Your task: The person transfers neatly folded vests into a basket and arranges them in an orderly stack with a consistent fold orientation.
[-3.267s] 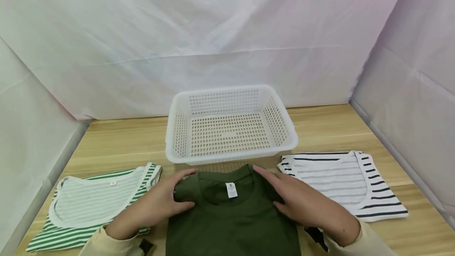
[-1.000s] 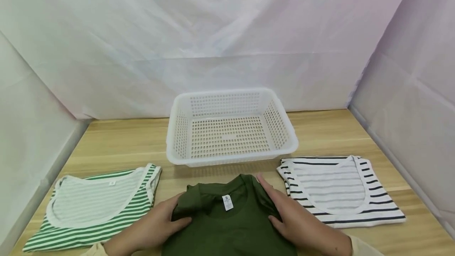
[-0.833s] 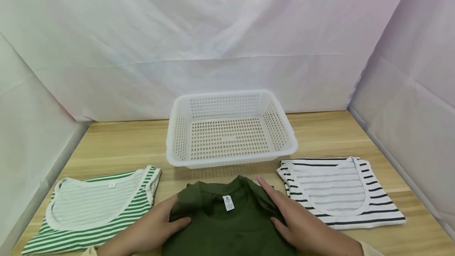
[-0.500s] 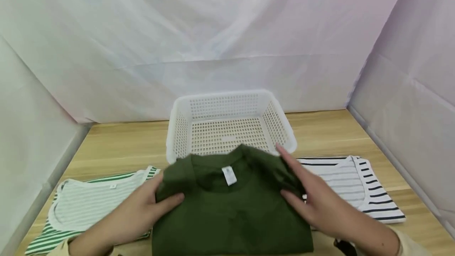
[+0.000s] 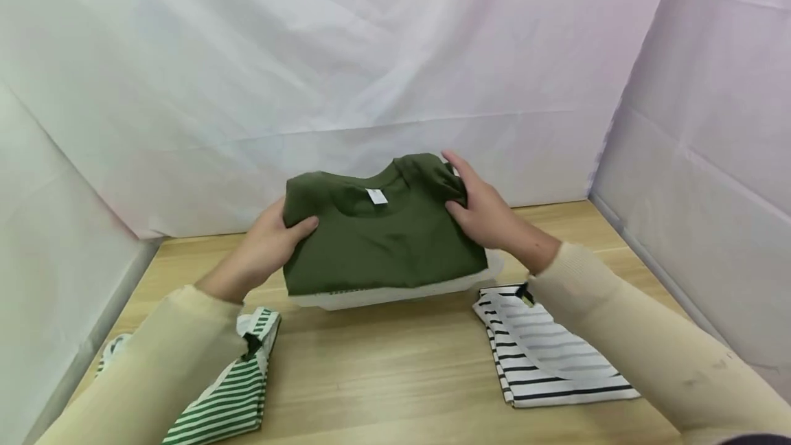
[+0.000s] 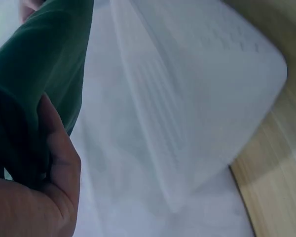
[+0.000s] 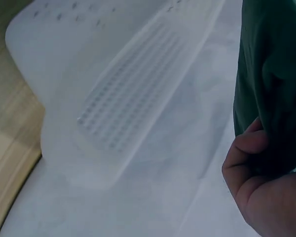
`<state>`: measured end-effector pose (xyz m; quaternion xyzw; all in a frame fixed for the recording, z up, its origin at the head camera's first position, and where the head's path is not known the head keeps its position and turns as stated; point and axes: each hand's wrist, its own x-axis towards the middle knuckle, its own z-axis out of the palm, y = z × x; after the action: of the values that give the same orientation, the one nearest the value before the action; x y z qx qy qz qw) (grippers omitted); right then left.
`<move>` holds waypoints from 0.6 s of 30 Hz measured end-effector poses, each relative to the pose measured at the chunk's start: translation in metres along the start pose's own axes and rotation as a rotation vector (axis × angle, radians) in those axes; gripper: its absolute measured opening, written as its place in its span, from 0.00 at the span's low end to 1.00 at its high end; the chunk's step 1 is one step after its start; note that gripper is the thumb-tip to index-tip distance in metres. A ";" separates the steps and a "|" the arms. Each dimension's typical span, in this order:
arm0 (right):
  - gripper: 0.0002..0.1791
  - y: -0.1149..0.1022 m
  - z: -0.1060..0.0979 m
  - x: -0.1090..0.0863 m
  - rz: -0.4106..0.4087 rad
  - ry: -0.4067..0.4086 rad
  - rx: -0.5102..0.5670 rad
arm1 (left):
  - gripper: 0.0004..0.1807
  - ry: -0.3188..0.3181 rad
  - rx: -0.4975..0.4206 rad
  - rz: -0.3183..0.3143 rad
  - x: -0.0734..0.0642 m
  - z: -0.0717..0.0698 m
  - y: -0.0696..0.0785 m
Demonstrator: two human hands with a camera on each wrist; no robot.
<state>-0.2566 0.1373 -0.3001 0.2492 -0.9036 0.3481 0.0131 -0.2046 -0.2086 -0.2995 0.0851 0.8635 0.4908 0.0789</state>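
Note:
A folded dark green T-shirt [image 5: 383,246] with a white neck label hangs in the air in front of and above the white plastic basket [image 5: 395,296], hiding most of it in the head view. My left hand [image 5: 266,242] grips the shirt's left side, thumb on its front. On the opposite side my right hand [image 5: 485,208] holds it the same way, thumb in front. The left wrist view has green cloth [image 6: 54,54] pinched by the left hand [image 6: 49,182]. Beside the basket wall [image 7: 133,84], the right wrist view shows the right hand [image 7: 256,182] gripping the cloth.
A green-striped folded shirt [image 5: 231,390] lies at the left, partly covered by the left sleeve. At the right, a black-and-white striped folded shirt [image 5: 550,356] is partly behind the right forearm. White sheeting [image 5: 346,53] closes off the back and sides of the wooden table [image 5: 371,369].
Both hands have lifted the green T-shirt off the table and carried it forward to the basket, which it now largely covers. The striped shirts stay on the table.

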 end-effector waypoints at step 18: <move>0.46 0.033 0.049 0.069 0.243 -0.359 -0.140 | 0.38 -0.024 0.340 -0.097 0.062 0.004 -0.048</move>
<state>-0.3247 0.0972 -0.3444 0.1948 -0.9368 0.2337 -0.1728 -0.2672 -0.2154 -0.3466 0.0612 0.9362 0.3322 0.0970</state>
